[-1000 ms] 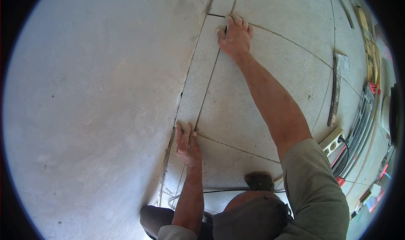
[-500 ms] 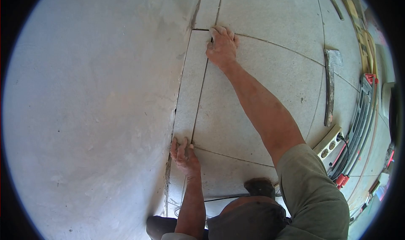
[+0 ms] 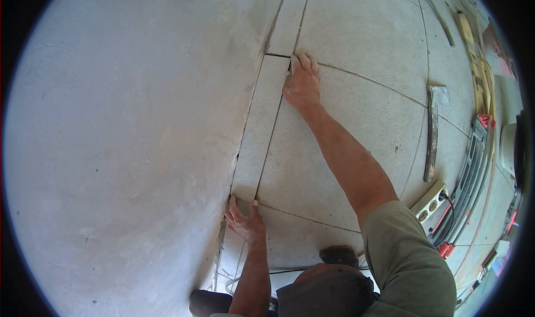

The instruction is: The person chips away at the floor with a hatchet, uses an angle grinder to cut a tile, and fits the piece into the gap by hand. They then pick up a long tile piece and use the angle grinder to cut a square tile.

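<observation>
Grey narrow tile strip (image 3: pixel 261 125) lies on the floor (image 3: pixel 356 55) against the wall (image 3: pixel 128 150); left hand (image 3: pixel 245 223) and right hand (image 3: pixel 302 84) rest open, fingertips at its ends. Even pressure at both ends should seat it level.

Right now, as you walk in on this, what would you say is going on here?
A person bends over a tiled floor beside a wall. Both bare hands rest on a narrow tile strip lying along the wall. The left hand is at its near end. The right hand reaches to its far end, fingers at the joint. A power strip and a long metal tool lie to the right.
</observation>
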`<state>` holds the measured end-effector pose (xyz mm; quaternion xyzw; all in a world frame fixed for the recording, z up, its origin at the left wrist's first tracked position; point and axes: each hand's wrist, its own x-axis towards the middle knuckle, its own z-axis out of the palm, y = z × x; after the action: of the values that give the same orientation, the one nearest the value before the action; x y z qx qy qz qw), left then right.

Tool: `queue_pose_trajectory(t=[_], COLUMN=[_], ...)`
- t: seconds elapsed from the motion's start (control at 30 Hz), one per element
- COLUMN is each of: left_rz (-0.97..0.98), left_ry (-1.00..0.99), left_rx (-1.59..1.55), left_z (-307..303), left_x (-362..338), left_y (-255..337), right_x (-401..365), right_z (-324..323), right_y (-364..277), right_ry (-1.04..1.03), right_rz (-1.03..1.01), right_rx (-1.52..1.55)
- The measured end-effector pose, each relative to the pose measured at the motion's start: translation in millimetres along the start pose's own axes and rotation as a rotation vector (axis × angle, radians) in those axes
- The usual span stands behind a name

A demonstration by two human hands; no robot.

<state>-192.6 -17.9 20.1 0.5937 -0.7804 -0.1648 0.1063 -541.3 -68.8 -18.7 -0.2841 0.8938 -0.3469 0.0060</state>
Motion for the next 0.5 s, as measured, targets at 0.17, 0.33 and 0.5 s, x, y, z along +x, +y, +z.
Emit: queue_pose_trajectory(t=[0.17, 0.33, 0.5], left_rz=[-0.018, -0.031, -0.039], left_ry=[0.108, 0.11, 0.053], left_rx=[0.102, 0.072, 0.091], left_z=[15.3, 19.2, 15.6], left_x=[-9.4, -11.8, -7.8], left_y=[0.0, -2.8, 5.4], right_x=[2.9, 5.7, 7.7], right_z=[-0.1, -0.7, 2.8], right_y=[4.0, -2.2, 2.6], right_ry=[-0.014, 0.007, 0.094], right_rz=[-0.021, -0.004, 0.047], right_rx=[-0.031, -0.072, 0.062])
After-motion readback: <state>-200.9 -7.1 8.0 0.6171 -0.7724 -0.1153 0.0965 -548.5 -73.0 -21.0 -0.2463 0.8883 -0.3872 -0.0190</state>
